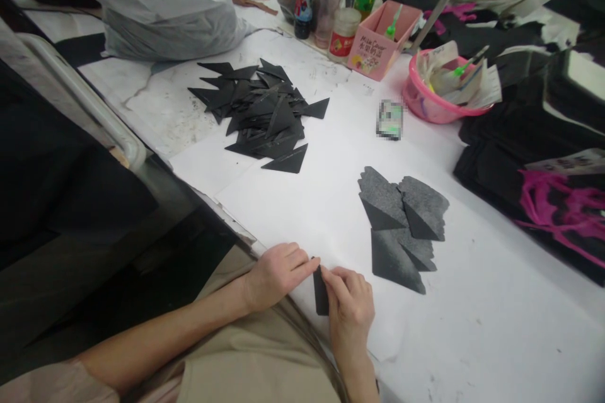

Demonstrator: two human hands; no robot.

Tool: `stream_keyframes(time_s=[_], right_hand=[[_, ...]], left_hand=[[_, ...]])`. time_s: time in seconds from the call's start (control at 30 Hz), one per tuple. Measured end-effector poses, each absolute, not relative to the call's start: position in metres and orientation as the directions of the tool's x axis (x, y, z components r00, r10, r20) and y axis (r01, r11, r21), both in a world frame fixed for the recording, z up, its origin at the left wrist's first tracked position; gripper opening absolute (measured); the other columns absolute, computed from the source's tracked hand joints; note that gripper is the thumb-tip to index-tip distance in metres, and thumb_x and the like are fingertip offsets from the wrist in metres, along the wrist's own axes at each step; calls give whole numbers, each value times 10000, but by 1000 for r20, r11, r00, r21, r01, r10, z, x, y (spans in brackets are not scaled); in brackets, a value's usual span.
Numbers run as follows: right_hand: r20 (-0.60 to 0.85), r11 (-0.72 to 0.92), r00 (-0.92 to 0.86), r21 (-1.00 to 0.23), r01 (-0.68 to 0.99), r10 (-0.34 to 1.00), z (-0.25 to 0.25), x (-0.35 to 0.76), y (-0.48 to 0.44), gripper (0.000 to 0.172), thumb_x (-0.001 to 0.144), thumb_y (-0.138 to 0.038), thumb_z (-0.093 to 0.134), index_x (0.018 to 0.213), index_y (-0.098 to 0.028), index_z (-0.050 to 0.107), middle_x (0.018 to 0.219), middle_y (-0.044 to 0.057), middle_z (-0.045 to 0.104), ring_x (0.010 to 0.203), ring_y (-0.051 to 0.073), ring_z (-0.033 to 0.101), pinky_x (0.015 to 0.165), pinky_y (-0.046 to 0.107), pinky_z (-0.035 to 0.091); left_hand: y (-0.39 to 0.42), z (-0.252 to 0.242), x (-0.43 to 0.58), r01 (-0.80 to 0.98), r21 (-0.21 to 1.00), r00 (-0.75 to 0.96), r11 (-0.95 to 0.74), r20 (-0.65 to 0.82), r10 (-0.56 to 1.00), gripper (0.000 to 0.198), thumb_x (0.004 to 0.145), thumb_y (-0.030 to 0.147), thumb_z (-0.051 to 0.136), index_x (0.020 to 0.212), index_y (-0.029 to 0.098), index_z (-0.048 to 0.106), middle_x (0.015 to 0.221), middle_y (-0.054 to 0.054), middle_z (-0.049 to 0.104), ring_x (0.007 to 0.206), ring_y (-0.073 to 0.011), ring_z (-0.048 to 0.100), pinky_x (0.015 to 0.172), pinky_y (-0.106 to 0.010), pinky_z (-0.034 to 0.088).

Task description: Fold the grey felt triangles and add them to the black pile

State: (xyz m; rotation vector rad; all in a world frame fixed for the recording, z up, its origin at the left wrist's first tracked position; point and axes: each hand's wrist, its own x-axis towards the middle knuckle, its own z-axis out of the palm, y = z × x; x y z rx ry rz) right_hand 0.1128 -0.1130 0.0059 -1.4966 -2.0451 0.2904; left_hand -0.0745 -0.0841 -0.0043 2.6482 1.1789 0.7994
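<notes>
Here, black piece (321,296) pinched in left hand (278,272), right hand (350,302); beyond, "Milk Cover" box (377,50)

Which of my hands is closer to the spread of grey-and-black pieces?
Right. Your right hand is left of the grey-and-black pieces and slightly nearer you; your left hand is farther left.

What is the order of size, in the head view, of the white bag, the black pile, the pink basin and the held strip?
White bag, cut off at the top edge
Black pile
Pink basin
Held strip, partly hidden
</notes>
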Motion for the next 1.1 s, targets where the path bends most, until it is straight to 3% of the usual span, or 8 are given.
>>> stream_keyframes(time_s=[0.67,1.1], right_hand=[[329,377,-256,-385,843,909,3,114,-120,280,948,-170,482,1134,-278,661,917,35,644,816,163,520,780,347,363],[329,381,-270,-345,858,905,2,114,-119,255,945,-194,495,1108,-288,668,914,29,645,801,163,512,780,345,350]], left_hand=[[-86,-6,-75,661,303,561,-686,408,721,131,926,139,517,1016,127,612,762,-32,576,713,-156,515,604,-300,417],[-89,-9,-74,681,266,573,-683,388,722,123,916,146,530,1006,128,613,766,-33,558,720,-168,499,607,-313,421]])
